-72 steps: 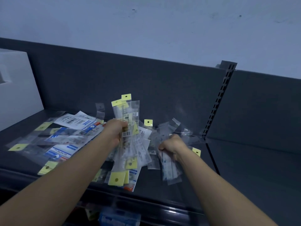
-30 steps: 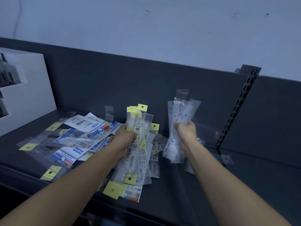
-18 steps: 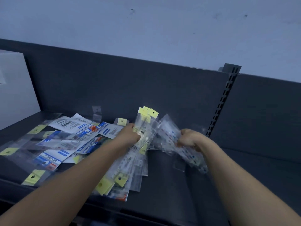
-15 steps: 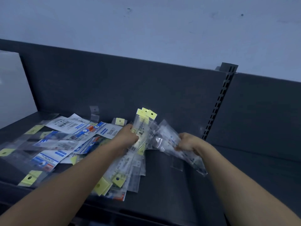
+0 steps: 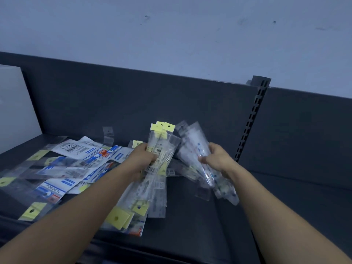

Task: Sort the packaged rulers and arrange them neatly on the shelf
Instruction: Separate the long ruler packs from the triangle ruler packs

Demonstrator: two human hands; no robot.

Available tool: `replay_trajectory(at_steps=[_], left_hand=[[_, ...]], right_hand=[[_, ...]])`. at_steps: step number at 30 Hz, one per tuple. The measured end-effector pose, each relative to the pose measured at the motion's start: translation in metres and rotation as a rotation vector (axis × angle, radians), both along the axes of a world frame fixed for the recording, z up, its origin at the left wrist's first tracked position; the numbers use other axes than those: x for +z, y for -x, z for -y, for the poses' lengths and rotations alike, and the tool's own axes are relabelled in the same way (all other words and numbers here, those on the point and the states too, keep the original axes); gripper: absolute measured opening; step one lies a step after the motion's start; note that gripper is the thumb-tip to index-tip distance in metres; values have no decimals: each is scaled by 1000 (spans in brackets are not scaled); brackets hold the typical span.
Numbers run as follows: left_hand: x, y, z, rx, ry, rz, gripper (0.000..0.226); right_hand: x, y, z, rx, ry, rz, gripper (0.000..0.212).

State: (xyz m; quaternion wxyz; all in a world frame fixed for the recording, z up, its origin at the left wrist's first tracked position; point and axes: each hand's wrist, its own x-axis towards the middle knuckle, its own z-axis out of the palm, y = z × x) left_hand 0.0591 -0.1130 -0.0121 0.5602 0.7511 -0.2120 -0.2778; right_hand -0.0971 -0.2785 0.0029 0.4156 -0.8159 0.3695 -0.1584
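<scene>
The left grip (image 5: 143, 158) is closed round a yellow-tabbed ruler bundle (image 5: 162, 147), raised on end, seemingly so the tabs align. A clear-sleeved bundle (image 5: 192, 147) is clasped in the right grip (image 5: 216, 159), likely held apart by kind. Left of both grips, unsorted packs (image 5: 76, 164) are strewn on the shelf (image 5: 190, 225).

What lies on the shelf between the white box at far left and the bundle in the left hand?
A loose, overlapping heap of packaged rulers covers that stretch of shelf, seen in the head view.
</scene>
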Motion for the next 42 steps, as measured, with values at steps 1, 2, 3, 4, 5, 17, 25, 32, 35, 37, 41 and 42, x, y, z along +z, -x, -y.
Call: replay_trajectory(at_steps=[1, 2, 3, 4, 5, 17, 25, 32, 35, 37, 41, 42], left_hand=[[2, 0, 1, 9, 46, -19, 24], [4, 1, 1, 19, 89, -33, 23], [6, 2, 2, 27, 125, -44, 22], [7, 3, 3, 32, 156, -53, 21], [9, 5, 5, 33, 182, -58, 21], [24, 61, 44, -91, 323, -7, 34], [32, 132, 82, -198, 298, -33, 35], [21, 227, 128, -214, 274, -85, 45], [15, 266, 149, -215, 261, -117, 49], [10, 282, 163, -211, 246, -117, 53], [7, 302, 181, -190, 191, -76, 52], [5, 304, 185, -184, 176, -66, 48]], right_hand=[[4, 1, 0, -25, -67, 91, 30], [7, 1, 0, -42, -134, 169, 29], [11, 2, 0, -55, -190, 234, 26], [14, 3, -1, -69, -226, 280, 23], [18, 5, -2, -87, -250, 316, 21], [35, 70, -1, -378, -390, 643, 16], [34, 147, 20, -473, -366, 677, 12], [29, 242, 53, -513, -350, 653, 19], [28, 282, 69, -522, -352, 627, 14], [26, 302, 78, -522, -355, 615, 13], [21, 330, 97, -535, -379, 582, 13], [19, 334, 102, -533, -390, 572, 14]])
